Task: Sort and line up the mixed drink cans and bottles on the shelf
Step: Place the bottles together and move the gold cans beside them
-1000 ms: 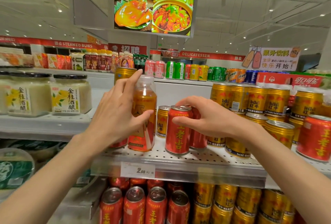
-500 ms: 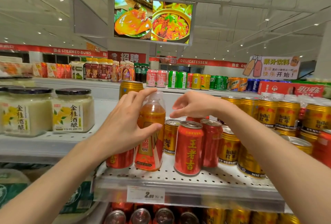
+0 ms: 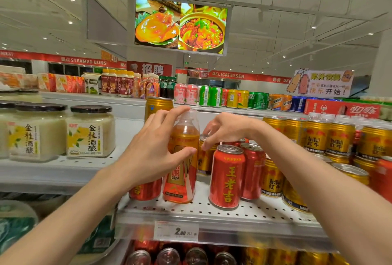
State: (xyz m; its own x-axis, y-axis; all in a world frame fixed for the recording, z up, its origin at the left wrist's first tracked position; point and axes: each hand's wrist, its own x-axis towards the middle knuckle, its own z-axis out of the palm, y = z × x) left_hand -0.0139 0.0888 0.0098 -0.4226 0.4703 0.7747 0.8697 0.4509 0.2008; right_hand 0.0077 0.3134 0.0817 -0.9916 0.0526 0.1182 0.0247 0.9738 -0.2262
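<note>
An orange drink bottle (image 3: 184, 171) with a clear cap stands upright near the left end of the perforated shelf (image 3: 212, 214). My left hand (image 3: 152, 150) is wrapped around its upper half. Just behind and to the right of it sits a small gold can (image 3: 203, 158); my right hand (image 3: 229, 130) reaches in from the right and its fingertips pinch that can's top rim. In front stand two red cans (image 3: 227, 177), (image 3: 253, 171). Another red can (image 3: 144, 190) is partly hidden under my left hand.
Stacked gold Red Bull cans (image 3: 318, 137) fill the shelf to the right. A tall gold can (image 3: 158, 105) stands behind my left hand. Glass jars (image 3: 91, 131) sit on the shelf to the left. More red and gold cans (image 3: 169, 256) line the shelf below.
My right hand let go of the front red can, which now stands on the shelf, then reached back and left onto the gold can. My left hand stayed on the bottle.
</note>
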